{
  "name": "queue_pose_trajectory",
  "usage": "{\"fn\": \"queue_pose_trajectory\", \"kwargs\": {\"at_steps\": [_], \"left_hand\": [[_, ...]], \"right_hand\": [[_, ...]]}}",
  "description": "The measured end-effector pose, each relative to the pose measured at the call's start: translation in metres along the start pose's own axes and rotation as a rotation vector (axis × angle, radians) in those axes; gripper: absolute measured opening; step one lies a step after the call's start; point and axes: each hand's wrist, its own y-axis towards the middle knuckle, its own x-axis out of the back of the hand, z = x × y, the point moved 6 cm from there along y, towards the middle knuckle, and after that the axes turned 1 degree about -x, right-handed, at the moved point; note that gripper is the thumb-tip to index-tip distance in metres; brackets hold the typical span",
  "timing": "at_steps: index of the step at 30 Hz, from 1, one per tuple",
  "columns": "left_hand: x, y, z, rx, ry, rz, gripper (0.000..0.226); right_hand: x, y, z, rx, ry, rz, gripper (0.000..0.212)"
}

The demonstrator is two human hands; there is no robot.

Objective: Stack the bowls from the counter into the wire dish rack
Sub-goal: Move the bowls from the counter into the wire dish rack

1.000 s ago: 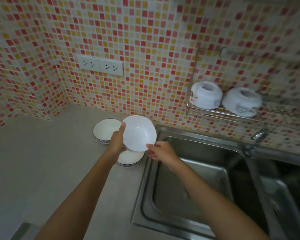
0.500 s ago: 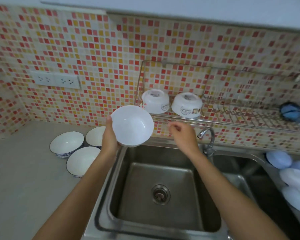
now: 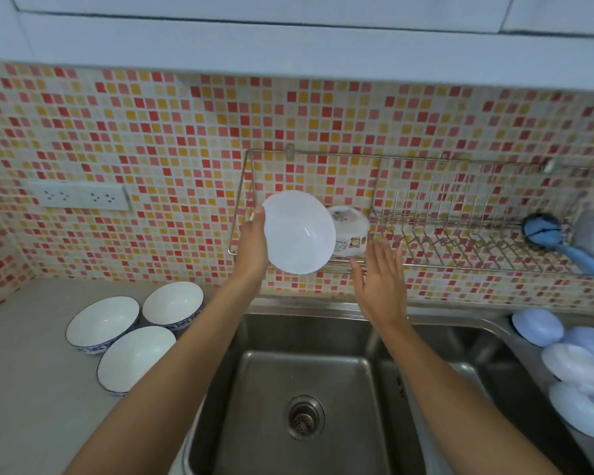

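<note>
My left hand grips a plain white bowl by its left rim, tilted with its inside facing me, in front of the left end of the wall-mounted wire dish rack. An upturned white bowl with a printed pattern sits in the rack just behind it; any other bowl there is hidden. My right hand is open with fingers spread, just below the rack's front rail, touching nothing. Three blue-rimmed white bowls stand upright on the counter at the left.
A steel sink lies under my arms, with a second basin to the right. Several pale blue lids or plates lean at the right edge. A blue brush hangs at the rack's right end. Wall sockets sit on the tiles at left.
My left hand has lifted the white bowl up and right, from above the counter to the rack's left end. My right hand has opened and risen beneath the rack. The view has swung rightward and up.
</note>
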Motion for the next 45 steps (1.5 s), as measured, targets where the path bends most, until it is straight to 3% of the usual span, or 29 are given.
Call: {"fn": "queue_pose_trajectory", "kwargs": {"at_steps": [4,9,16,20,28,31,35,38,45], "left_hand": [[-0.036,0.017,-0.018,-0.089,0.156,0.015,0.054],[-0.074,0.037,-0.038,-0.279,0.304,0.054,0.065],[-0.102,0.049,-0.038,-0.642,0.542,0.099,0.055],[-0.111,0.053,-0.040,-0.775,0.614,0.099,0.058],[-0.123,0.063,-0.009,-1.053,1.071,0.216,0.068],[-0.123,0.070,0.004,-1.050,1.167,0.276,0.074],[-0.129,0.078,0.021,-0.872,1.187,0.431,0.086],[-0.132,0.079,0.027,-0.851,1.231,0.508,0.089],[-0.132,0.081,0.030,-0.861,1.133,0.537,0.070]], "right_hand": [[0.003,0.003,0.001,0.025,-0.004,-0.131,0.047],[0.001,0.009,0.001,0.069,-0.060,-0.171,0.041],[-0.003,0.004,-0.001,0.102,-0.024,-0.369,0.032],[-0.002,0.005,-0.001,0.106,0.014,-0.453,0.038],[-0.015,-0.005,-0.001,0.096,-0.050,-0.326,0.049],[-0.015,-0.005,-0.001,0.097,-0.058,-0.322,0.051],[-0.012,-0.005,0.000,0.077,-0.035,-0.333,0.050],[-0.008,-0.006,0.002,0.071,-0.008,-0.375,0.047],[-0.006,-0.006,0.002,0.066,0.048,-0.420,0.041]]}}
